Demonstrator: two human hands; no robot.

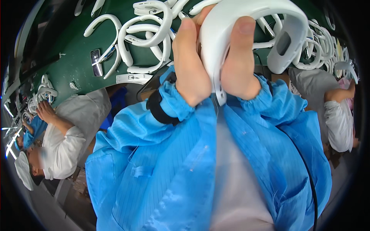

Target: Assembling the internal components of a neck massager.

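Observation:
A white, U-shaped neckband [217,34], which looks like a neck fan, is held up close in front of me, its curve bending over to the right. My left hand [189,65] is closed on the left side of one arm of it, fingers partly hidden behind. Against the other side of that same arm presses my right hand [239,63], its thumb pointing up along the shell and its other fingers hidden. The narrow tip of the arm sticks out below, between my palms. The neckband's free end, with a grey oval patch, hangs at the right.
Several similar white neckbands [148,38] lie heaped on the green table [69,54], with more piled at the right [325,48]. A small dark-faced rectangular device [96,63] lies left. Co-workers sit at left [65,138] and right [339,119]. A black cable [308,173] runs down my right side.

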